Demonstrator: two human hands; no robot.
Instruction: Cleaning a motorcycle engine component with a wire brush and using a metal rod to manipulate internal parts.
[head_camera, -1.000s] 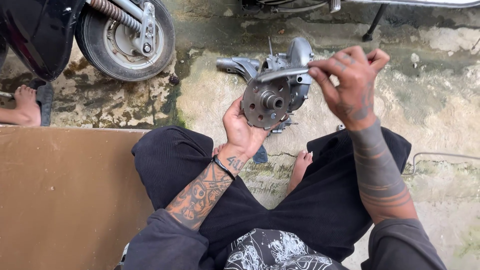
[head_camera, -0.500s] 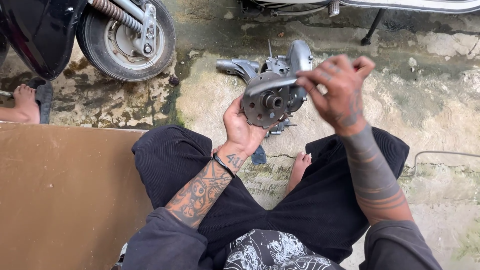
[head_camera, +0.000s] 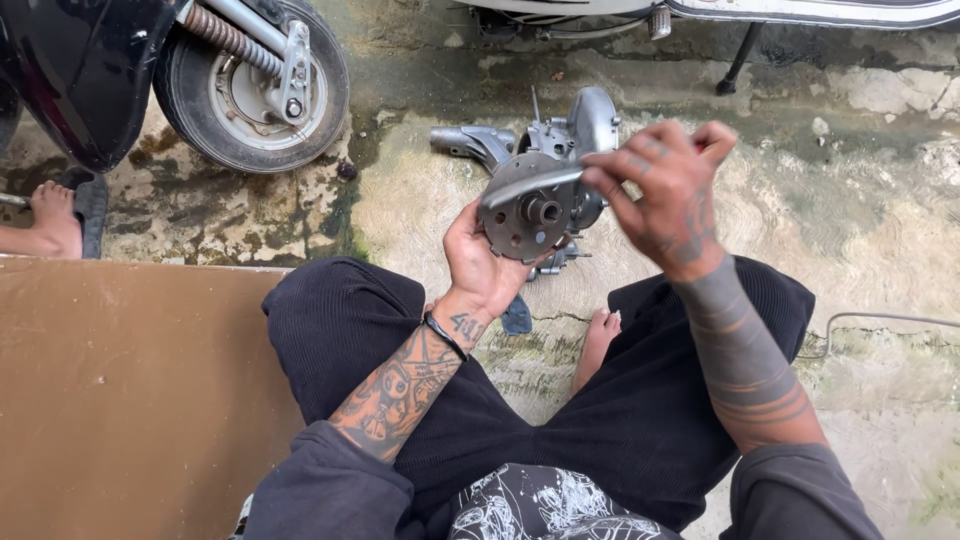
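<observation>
Gripping from below, left hand (head_camera: 480, 265) clasps the round metal hub (head_camera: 528, 212) above the lap — right hand (head_camera: 665, 190) pinches a grey wrench (head_camera: 530, 184) across it, near the scooter wheel (head_camera: 255, 85).

The person sits cross-legged on the stained concrete floor (head_camera: 880, 250), dark trousers filling the lower frame. The left hand (head_camera: 480, 265) cups a round grey metal hub (head_camera: 530, 210) from below, its flat face with small holes turned toward the camera. The right hand (head_camera: 665, 190) pinches the end of a slim metal lever (head_camera: 530, 183) that lies across the hub's upper edge. Behind the hub rests a grey engine casing (head_camera: 585, 125). A scooter wheel (head_camera: 255, 85) stands at upper left, and a brown board (head_camera: 130, 400) lies at lower left.
</observation>
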